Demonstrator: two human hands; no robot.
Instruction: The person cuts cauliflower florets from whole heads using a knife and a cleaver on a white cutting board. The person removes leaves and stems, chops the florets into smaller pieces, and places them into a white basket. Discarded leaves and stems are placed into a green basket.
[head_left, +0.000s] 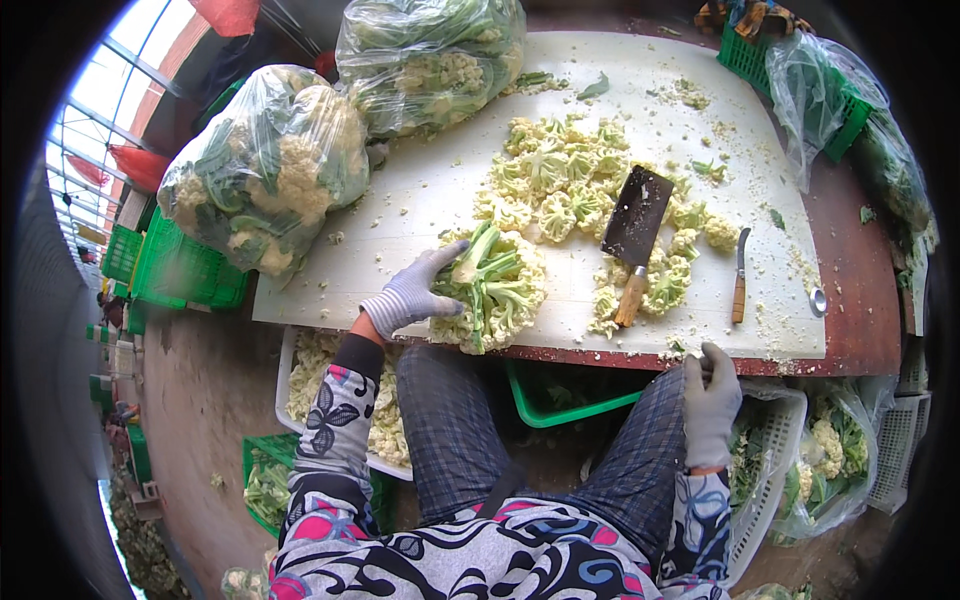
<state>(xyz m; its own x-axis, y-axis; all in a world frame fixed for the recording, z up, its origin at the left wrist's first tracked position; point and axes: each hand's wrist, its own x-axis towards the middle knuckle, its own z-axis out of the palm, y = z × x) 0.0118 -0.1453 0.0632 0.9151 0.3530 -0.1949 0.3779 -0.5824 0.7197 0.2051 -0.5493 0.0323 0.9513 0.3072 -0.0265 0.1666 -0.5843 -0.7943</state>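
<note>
My left hand (411, 292), in a striped knit glove, grips a cauliflower head (491, 289) at the near edge of the white board (420, 199). The head lies with its cut stem and green leaf stubs facing up. My right hand (711, 401), in a grey glove, is over my right knee just off the table edge. Its thumb and forefinger are apart, and nothing shows between them. A cleaver (637, 214) with a wooden handle rests on loose cauliflower florets (559, 180). Farther right lies a small knife (740, 277) with a slightly curved blade.
Clear plastic bags of cauliflower (270, 169) stand at the board's left and back. A white tub (283, 375) of florets sits below left, a green crate (529, 414) between my knees. A white basket (780, 450) is at right. A metal disc (817, 301) lies near the board's right edge.
</note>
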